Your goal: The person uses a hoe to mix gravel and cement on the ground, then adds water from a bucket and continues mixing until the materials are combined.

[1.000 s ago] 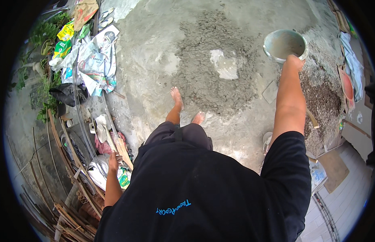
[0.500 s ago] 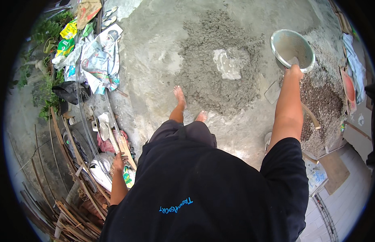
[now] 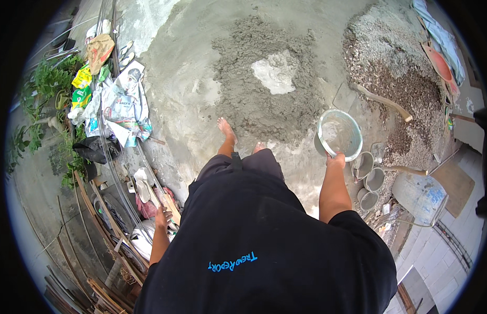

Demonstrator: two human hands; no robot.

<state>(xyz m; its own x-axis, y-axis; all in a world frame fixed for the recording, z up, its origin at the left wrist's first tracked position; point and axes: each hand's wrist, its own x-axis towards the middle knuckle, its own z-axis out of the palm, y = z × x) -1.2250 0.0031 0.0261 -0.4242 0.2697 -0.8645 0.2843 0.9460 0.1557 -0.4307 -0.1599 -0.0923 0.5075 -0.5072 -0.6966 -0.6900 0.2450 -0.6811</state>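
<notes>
My right hand (image 3: 336,159) grips the near rim of a greyish-green bucket (image 3: 353,133). The bucket is tilted so that its mouth faces up at me, and pale residue coats its inside. Ahead of my bare feet spreads a wide patch of wet grey mortar (image 3: 235,86), with a pale whitish patch (image 3: 275,72) in its middle. At my left side hangs my left hand (image 3: 162,216), its fingers loosely apart with nothing seen in them. Below it in the picture are wooden boards (image 3: 171,204); contact with them does not show.
Right of the bucket stand several small grey pails (image 3: 375,179), beside a gravel heap (image 3: 405,78) with a wooden handle (image 3: 384,102) across it. A red pan-shaped thing (image 3: 441,65) lies beyond. Leftward are crumpled sacks (image 3: 120,107), sandals (image 3: 127,55) and long wooden strips (image 3: 104,225).
My right hand has brought the bucket nearer to my body and leftward, off the gravel's edge. The small pails now show. The view has shifted; my left hand still hangs at my side.
</notes>
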